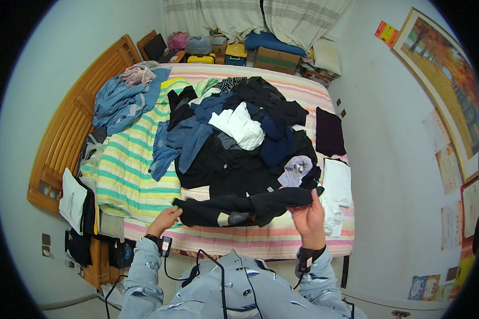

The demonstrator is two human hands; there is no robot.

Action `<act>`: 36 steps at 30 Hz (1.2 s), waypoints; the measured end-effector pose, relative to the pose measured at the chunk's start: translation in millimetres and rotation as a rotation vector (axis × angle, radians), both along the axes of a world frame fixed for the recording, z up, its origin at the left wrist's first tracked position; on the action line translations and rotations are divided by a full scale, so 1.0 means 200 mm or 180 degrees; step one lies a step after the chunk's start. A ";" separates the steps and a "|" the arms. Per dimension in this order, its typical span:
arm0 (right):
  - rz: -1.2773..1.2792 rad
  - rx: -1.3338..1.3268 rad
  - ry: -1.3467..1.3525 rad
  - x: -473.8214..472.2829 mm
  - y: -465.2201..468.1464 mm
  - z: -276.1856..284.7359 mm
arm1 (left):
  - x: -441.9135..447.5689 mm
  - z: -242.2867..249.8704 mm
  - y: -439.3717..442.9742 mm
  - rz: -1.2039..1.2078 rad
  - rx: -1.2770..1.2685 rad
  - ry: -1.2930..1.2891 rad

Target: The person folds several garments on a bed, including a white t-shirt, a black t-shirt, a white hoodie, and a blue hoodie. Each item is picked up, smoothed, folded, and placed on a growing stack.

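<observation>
Stretched sideways between both hands is a black garment (279,202), held above the near edge of the bed. My left hand (165,220) pinches its left end, and my right hand (309,217) grips its right end with the palm turned up. A grey and pale patch shows in its folds; which kind of garment it is, I cannot tell. Just beyond it lies a heap of loose clothes: black pieces (239,171), blue denim (187,137), a white garment (241,125) and a lilac piece (295,171).
Along the bed's right edge lie a folded dark garment (330,131) and white clothes (337,183). A striped quilt (131,159) and blue bedding (121,103) cover the left side by the wooden headboard (76,115). Cables hang before my shirt. Boxes (276,60) stand beyond the bed.
</observation>
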State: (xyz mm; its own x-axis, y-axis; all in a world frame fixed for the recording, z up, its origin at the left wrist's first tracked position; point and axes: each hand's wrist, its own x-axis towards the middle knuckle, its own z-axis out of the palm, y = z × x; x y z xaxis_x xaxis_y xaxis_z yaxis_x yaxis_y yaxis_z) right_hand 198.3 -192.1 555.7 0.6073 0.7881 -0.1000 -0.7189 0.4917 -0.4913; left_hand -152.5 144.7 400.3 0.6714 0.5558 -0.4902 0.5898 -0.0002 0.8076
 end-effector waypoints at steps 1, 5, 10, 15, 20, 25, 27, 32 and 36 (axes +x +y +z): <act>0.0044 0.0040 0.0010 -0.04 0.04 0.03 | 0.02 0.00 0.01 -0.0459 0.0327 0.0226; 0.0067 0.0056 -0.0133 -0.17 0.18 0.17 | 0.30 0.16 -0.02 -0.0903 0.0420 -0.0390; -0.0110 0.0149 -0.0343 -0.22 0.20 0.32 | 0.78 0.59 -0.20 -0.1924 0.0741 -0.1798; -0.0401 0.0038 -0.0690 -0.22 0.18 0.43 | 1.09 0.87 -0.43 -0.2162 0.1007 -0.3111; -0.1102 -0.0177 -0.0861 -0.18 0.10 0.47 | 1.19 0.98 -0.44 -0.1808 -0.0130 -0.2644; -0.1732 -0.0934 -0.1427 -0.12 0.02 0.47 | 1.24 1.20 -0.34 -0.2305 0.0376 -0.2918; -0.2693 -0.2379 -0.2464 -0.15 0.02 0.49 | 1.25 1.30 -0.33 -0.2428 0.0463 -0.2845; -0.3912 -0.2229 -0.5728 -0.23 0.13 0.61 | 1.21 1.52 -0.37 -0.2676 0.0357 -0.2907; -0.1489 -0.2209 -0.4950 -0.21 0.25 0.67 | 1.15 1.58 -0.39 -0.2790 0.0706 -0.2732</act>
